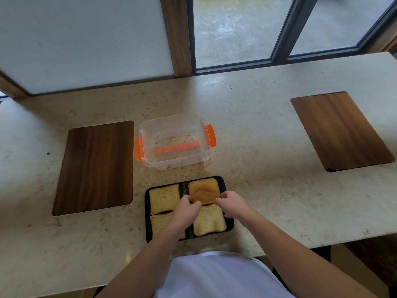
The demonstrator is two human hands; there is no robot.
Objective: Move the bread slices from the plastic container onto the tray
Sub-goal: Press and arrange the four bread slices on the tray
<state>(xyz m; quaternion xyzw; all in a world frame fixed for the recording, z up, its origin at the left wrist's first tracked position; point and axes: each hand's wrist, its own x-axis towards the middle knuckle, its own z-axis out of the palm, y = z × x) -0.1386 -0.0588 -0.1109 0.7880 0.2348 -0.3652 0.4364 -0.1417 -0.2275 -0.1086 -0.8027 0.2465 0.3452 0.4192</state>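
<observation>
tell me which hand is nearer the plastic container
Left, narrowly. The left hand sits at the heel slice's near left corner, almost straight below the container. The right hand is at the slice's right corner, offset further to the container's right.

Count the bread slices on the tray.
4, on the tray: far left, far right pinched by both hands, near left partly under the left arm, near right. Stacked slices could be hidden.
</observation>
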